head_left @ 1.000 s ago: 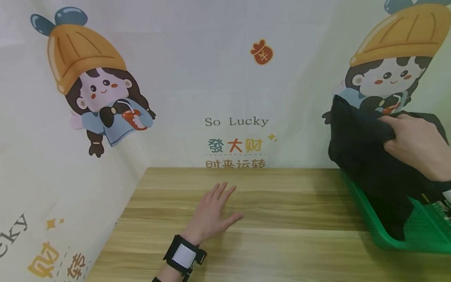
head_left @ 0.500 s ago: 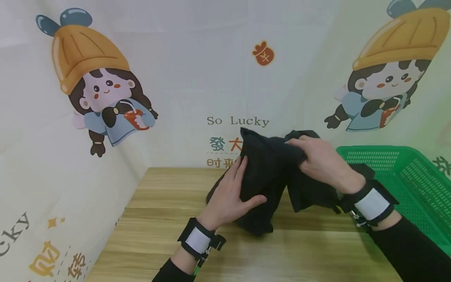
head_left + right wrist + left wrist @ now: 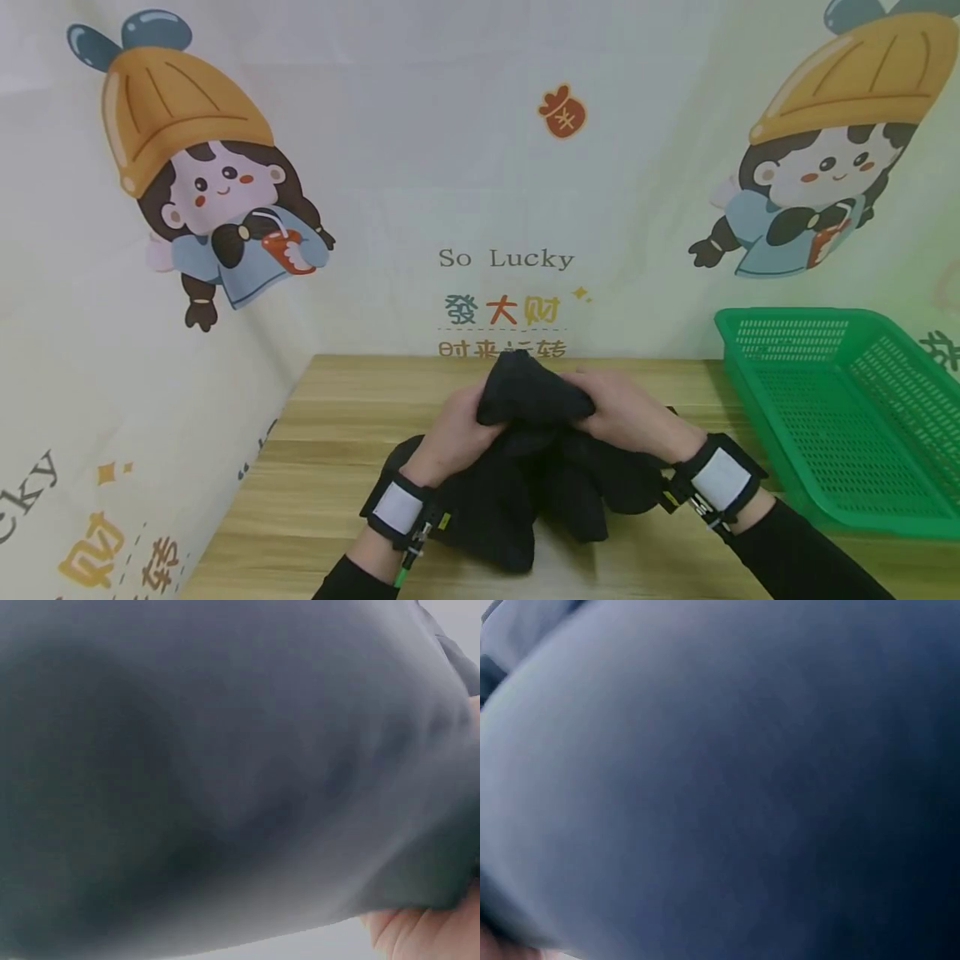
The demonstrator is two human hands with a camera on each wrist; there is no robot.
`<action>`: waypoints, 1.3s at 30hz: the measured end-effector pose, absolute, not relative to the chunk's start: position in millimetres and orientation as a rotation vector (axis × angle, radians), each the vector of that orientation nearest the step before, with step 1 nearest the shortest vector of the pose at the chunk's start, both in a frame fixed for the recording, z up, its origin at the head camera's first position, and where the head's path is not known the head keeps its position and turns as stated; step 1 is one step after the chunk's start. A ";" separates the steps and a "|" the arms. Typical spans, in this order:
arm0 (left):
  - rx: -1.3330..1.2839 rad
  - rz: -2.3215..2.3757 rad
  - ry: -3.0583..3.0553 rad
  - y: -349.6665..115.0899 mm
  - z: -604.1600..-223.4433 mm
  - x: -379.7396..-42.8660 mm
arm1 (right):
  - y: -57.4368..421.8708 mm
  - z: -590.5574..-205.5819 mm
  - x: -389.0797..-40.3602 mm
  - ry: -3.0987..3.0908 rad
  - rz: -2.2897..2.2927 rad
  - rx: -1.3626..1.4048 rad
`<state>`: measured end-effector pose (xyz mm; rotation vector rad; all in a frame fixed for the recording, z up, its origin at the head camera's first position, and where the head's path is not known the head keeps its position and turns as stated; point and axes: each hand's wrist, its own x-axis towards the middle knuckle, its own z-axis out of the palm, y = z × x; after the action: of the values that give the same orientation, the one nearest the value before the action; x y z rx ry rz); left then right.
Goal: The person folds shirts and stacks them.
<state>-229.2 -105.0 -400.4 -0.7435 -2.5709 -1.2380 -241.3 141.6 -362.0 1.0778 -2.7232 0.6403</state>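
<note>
A bunched black cloth item [image 3: 536, 392], perhaps a garment, is held up over the middle of the wooden table, its lower folds hanging down to the tabletop. My left hand [image 3: 453, 433] grips its left side. On the other side my right hand [image 3: 630, 412] grips it too. Fingertips of both hands are hidden behind the cloth in the head view. In the left wrist view the dark fabric [image 3: 727, 780] fills nearly everything. Fabric [image 3: 247, 750] also covers most of the right wrist view, with part of the right hand [image 3: 427, 934] at the lower right.
A green plastic basket [image 3: 892, 425] with mesh walls stands at the right of the wooden table [image 3: 360, 400]. Behind and to the left hangs a pale printed cloth backdrop [image 3: 420, 150] with cartoon figures.
The right hand has brought the black cloth from the green basket leftward to the table's middle. The left hand, earlier spread over the table, now grips the cloth too.
</note>
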 end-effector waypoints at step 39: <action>-0.314 -0.812 -3.272 -203.4 -459.4 -203.5 | 166.8 -443.8 -250.3 -2.940 0.660 0.650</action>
<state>-203.5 -203.4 -459.4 -0.3135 -3.2725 -0.8122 -250.3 166.8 -443.8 0.6502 -2.9402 0.6596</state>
